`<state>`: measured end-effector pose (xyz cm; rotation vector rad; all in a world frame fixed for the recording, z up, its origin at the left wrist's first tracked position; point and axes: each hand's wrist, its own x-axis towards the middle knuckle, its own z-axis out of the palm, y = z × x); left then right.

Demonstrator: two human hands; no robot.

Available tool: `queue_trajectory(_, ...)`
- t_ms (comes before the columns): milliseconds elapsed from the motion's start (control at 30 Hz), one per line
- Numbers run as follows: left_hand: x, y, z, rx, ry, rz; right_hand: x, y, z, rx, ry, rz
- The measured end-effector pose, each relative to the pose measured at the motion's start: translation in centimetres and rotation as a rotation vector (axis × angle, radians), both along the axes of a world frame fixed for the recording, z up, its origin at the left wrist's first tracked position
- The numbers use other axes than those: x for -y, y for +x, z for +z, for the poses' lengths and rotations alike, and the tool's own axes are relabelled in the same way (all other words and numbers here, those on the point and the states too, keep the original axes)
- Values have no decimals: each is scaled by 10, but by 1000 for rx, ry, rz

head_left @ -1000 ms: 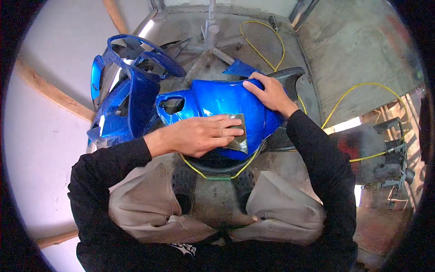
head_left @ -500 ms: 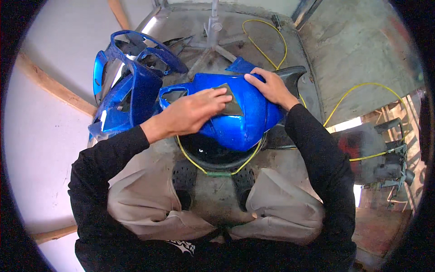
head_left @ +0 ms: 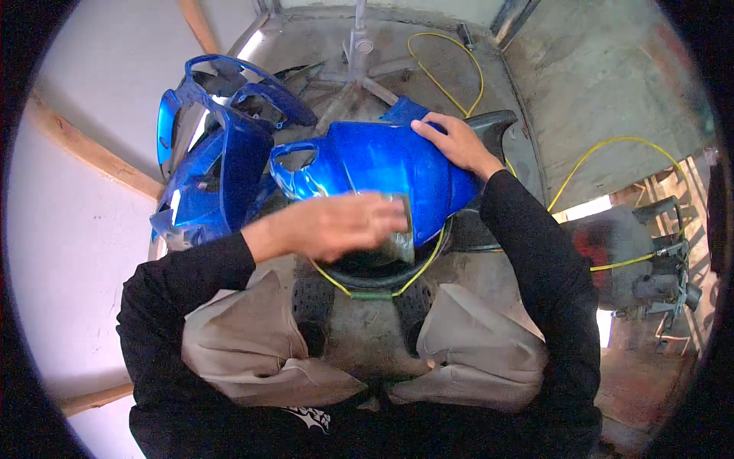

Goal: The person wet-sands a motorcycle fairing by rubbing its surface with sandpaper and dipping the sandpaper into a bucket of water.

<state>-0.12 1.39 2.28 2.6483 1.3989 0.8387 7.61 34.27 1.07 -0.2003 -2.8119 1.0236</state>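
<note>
A glossy blue vehicle body panel (head_left: 382, 161) lies tilted over a black bucket (head_left: 359, 274) in front of me. My left hand (head_left: 340, 228), smeared by motion, is at the panel's near edge. Under its fingers is a greenish-brown sheet (head_left: 401, 243) that looks like sandpaper, partly past the panel's edge. At the far right of the panel, my right hand (head_left: 457, 144) grips it, thumb on the blue surface and fingers around the upper edge. An oval opening shows at the panel's left end.
More blue body panels (head_left: 245, 145) lean by the white wall at left. Behind stands a grey metal stand (head_left: 359, 57). A yellow hose (head_left: 612, 144) loops to a dark machine (head_left: 627, 252) at right. The bucket's yellow handle has a green grip (head_left: 371, 294).
My left hand has slid toward me with the sheet, from the panel's middle to its near edge. My right hand stays almost where it was.
</note>
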Motion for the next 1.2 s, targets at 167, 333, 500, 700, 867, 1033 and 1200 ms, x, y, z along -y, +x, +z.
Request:
queue_trajectory(167, 2, 6, -13, -7, 68, 237, -3, -6, 0, 52, -35, 23)
queue_trajectory(333, -3, 2, 8, 78, 8, 310, -3, -5, 3, 62, -47, 6)
queue_trajectory(500, 5, 21, 3, -2, 83, 98, -4, -7, -2, 51, -22, 7)
queue_trajectory(700, -1, 2, 1, 32, 19, 398, -3, -1, -1, 53, -38, -15)
queue_trajectory(867, -5, 10, 2, -90, 18, 46, 1, 8, -4, -49, 53, -42)
queue_trajectory(1033, -8, -21, 0, -76, 78, 517, 11, 16, 1, -63, 67, -50)
queue_trajectory(1200, -13, 1, 12, -186, 5, 100, 22, 32, 8, -114, 127, -86)
